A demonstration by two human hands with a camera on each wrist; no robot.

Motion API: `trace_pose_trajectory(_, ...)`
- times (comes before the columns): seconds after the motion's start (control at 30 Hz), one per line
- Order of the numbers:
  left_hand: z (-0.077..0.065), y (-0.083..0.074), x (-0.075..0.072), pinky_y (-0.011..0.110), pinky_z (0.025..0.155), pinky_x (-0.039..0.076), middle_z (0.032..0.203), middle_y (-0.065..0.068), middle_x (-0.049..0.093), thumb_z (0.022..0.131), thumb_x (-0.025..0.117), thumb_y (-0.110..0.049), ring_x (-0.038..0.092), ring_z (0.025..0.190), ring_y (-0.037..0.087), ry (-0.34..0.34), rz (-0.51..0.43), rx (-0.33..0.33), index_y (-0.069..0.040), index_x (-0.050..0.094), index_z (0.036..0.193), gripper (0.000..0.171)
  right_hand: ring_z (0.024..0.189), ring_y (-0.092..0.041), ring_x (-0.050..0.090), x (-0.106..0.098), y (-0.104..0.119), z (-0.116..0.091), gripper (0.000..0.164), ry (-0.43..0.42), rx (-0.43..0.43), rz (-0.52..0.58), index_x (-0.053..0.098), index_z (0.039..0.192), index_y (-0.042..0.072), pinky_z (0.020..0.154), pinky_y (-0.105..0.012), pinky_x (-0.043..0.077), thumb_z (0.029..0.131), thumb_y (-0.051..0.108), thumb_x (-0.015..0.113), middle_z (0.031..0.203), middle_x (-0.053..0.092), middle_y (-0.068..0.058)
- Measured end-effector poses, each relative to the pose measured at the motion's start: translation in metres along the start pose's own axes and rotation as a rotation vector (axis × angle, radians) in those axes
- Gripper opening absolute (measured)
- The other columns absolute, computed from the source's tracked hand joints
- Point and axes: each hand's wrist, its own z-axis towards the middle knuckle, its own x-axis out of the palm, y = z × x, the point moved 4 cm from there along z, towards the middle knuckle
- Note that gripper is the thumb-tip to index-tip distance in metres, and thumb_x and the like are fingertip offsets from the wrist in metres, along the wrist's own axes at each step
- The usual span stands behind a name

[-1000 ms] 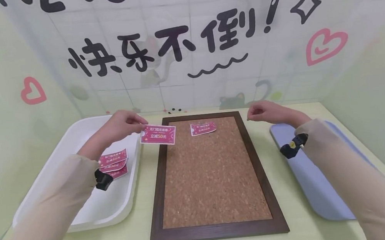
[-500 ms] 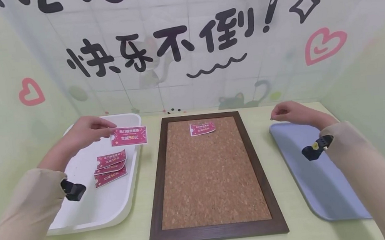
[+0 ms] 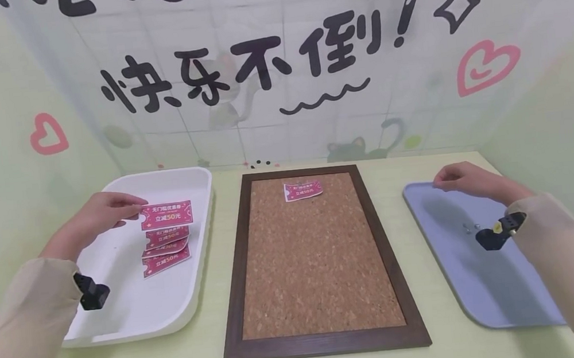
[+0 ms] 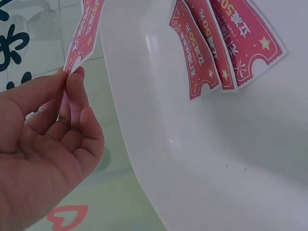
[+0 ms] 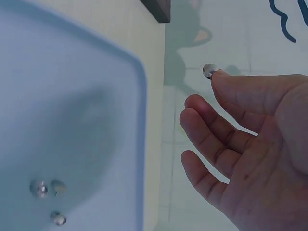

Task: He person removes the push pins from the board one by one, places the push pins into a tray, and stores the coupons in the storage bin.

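My left hand (image 3: 98, 217) pinches one end of a pink coupon (image 3: 167, 215) between thumb and fingers, holding it above the white tray (image 3: 140, 320). Below it lie three more pink coupons (image 3: 166, 262), overlapping in the tray. At the fingertips of my right hand (image 3: 466, 180) a silver thumbtack (image 5: 210, 70) is held against the thumb tip. That hand is over the far end of the blue tray (image 3: 447, 227), where loose thumbtacks (image 5: 58, 218) lie. Between the trays is a framed corkboard (image 3: 316, 268), with a slightly curled coupon (image 3: 302, 191) at its top.
The light table (image 3: 210, 348) runs back to a wall (image 3: 273, 140) with black lettering and drawings. Side walls close in at left and right. The corkboard's dark wooden frame (image 3: 329, 343) stands slightly above the table.
My left hand has drawn the coupon left from the corkboard's corner to over the white tray. My right hand has moved right and toward me, from beside the board to over the blue tray.
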Motion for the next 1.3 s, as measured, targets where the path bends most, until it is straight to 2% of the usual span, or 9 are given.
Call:
trace_pose_trajectory(0.23,0.005,0.026,0.002,0.051,0.092,0.038,0.126,0.029,0.044,0.094,0.049,-0.035,0.045,0.113,0.043,-0.003,-0.019,-0.027,0.006,0.04,0.131,0.056,0.088,-0.021,0.054,-0.001,-0.02,-0.012,0.025,-0.002,0.052,0.006,0.058,0.102,-0.006,0.074,-0.035,0.044,0.093,0.017,0.054,0.098,0.06,-0.017)
trace_pose_trajectory(0.47,0.008,0.039,0.006,0.052,0.093,0.036,0.128,0.03,0.042,0.094,0.047,-0.036,0.044,0.114,0.044,-0.006,-0.046,-0.042,0.009,0.039,0.132,0.059,0.086,-0.014,0.052,-0.002,-0.037,-0.022,0.027,-0.003,0.08,0.017,0.059,0.103,-0.007,0.073,-0.031,0.044,0.093,0.018,0.054,0.1,0.06,-0.017)
trace_pose_trajectory(0.8,0.017,0.068,0.012,0.049,0.093,0.038,0.131,0.032,0.039,0.096,0.043,-0.036,0.044,0.115,0.043,0.01,-0.073,-0.066,0.011,0.035,0.133,0.06,0.098,-0.029,0.048,0.006,-0.063,-0.037,0.039,0.025,0.186,0.062,0.054,0.11,-0.008,0.079,-0.041,0.041,0.094,0.026,0.052,0.105,0.058,-0.018)
trace_pose_trajectory(1.07,0.023,0.073,0.014,0.045,0.091,0.041,0.131,0.032,0.039,0.095,0.044,-0.037,0.044,0.115,0.042,-0.003,-0.086,-0.083,0.011,0.035,0.133,0.062,0.101,-0.037,0.048,0.013,-0.08,-0.045,0.041,0.045,0.231,0.058,0.055,0.107,-0.011,0.079,-0.048,0.041,0.093,0.026,0.053,0.107,0.056,-0.025)
trace_pose_trajectory(1.3,0.027,0.076,0.017,0.039,0.086,0.044,0.13,0.031,0.041,0.094,0.047,-0.037,0.046,0.113,0.04,0.002,-0.113,-0.111,0.011,0.035,0.133,0.063,0.091,-0.019,0.051,0.018,-0.086,-0.049,0.037,0.06,0.232,0.04,0.059,0.104,-0.009,0.079,-0.043,0.039,0.09,0.025,0.057,0.101,0.061,-0.015)
